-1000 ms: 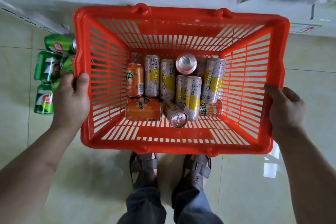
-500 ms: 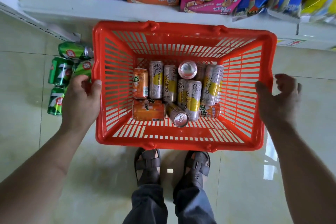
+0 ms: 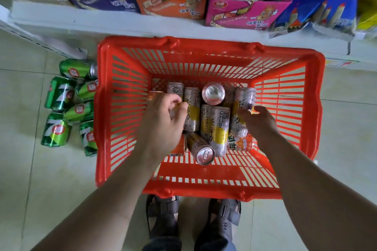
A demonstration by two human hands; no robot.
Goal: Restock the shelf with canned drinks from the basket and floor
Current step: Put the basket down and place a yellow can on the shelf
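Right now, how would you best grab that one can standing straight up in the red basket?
Probably from straight above, fingers around its top rim. The upright can shows only its silver lid, and lying cans crowd its near side, so the lower body is hard to reach. Neither the left hand nor the right hand touches it.

Bare forearms, no sleeves visible. Left hand (image 3: 163, 120) and right hand (image 3: 259, 122) without gloves. Dark strappy sandals (image 3: 163, 218) on both feet. Dark blue-grey trouser legs (image 3: 163, 244).
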